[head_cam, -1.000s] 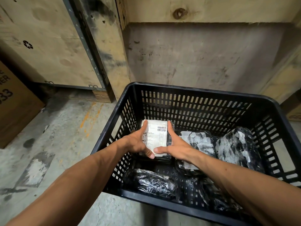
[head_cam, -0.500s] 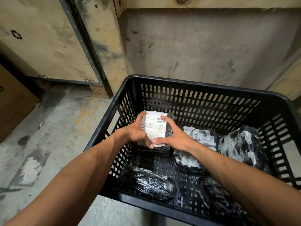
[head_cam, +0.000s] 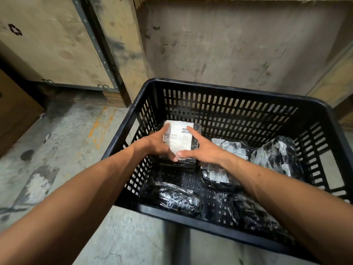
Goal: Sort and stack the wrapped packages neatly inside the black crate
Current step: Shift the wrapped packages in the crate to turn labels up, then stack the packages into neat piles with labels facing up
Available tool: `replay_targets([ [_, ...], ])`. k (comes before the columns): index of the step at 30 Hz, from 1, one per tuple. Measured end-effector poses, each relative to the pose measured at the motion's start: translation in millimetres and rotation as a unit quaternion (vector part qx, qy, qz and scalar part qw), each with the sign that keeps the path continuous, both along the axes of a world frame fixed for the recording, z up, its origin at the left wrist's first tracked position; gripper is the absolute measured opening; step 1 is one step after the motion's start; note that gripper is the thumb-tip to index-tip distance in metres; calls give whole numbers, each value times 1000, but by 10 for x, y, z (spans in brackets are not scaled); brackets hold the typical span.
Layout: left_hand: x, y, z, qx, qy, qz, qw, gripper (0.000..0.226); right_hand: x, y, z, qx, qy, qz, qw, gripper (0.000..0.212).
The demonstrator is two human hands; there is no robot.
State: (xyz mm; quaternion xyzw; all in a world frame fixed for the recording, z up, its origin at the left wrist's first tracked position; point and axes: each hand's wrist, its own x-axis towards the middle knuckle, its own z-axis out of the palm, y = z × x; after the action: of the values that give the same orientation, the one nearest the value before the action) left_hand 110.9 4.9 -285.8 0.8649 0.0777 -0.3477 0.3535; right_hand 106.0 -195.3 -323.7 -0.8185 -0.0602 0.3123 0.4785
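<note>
A black slatted crate (head_cam: 229, 92) stands on the concrete floor. In its far left corner lies a flat black-wrapped package with a white shipping label (head_cam: 179, 139), resting on another package beneath it. My left hand (head_cam: 158, 143) grips its left edge and my right hand (head_cam: 200, 150) its right edge, thumbs at the near side. Other wrapped packages lie in the crate: one with torn white labels (head_cam: 219, 175) in the middle, a bulky one (head_cam: 277, 157) at the right, one at the near left (head_cam: 172, 197) and one at the near right (head_cam: 252, 213), partly hidden by my right forearm.
Wooden crate walls (head_cam: 57, 44) rise behind and to the left, and a cardboard box (head_cam: 13, 115) stands at the far left. Bare crate floor (head_cam: 191, 178) shows between the packages. Stained concrete floor (head_cam: 66, 140) spreads to the left of the crate.
Both hands stay on the labelled package in the far left corner. The hands and package have barely shifted; the camera view tilted slightly.
</note>
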Motion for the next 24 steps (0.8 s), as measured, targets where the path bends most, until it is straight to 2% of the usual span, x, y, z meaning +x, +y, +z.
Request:
replay_targets([
  [3,-136,-56,166,126,-54,-30,990,115,-76,-71,224,-55,4,32,998,115],
  [6,-307,-77,360,170,-53,-73,981,68,-246,-145,481,-99,14,92,991,96],
  [8,-415,-88,533,204,-38,-143,968,51,-395,-215,627,-120,1,154,981,84],
  [10,-529,-85,722,209,1,-210,955,53,-554,-293,736,-118,2,202,972,75],
  [12,-628,-38,817,170,69,-232,955,62,-694,-361,799,-97,24,226,969,66],
  [14,-749,6,845,133,100,-244,955,68,-820,-385,804,-76,31,234,969,61],
  [16,-829,28,791,113,77,-269,953,61,-905,-354,756,-69,14,228,971,58],
  [19,-905,38,685,104,-2,-269,957,45,-940,-295,687,-52,-2,207,977,53],
  [24,-867,56,528,78,-85,-191,975,38,-875,-325,657,-25,-35,165,985,48],
])
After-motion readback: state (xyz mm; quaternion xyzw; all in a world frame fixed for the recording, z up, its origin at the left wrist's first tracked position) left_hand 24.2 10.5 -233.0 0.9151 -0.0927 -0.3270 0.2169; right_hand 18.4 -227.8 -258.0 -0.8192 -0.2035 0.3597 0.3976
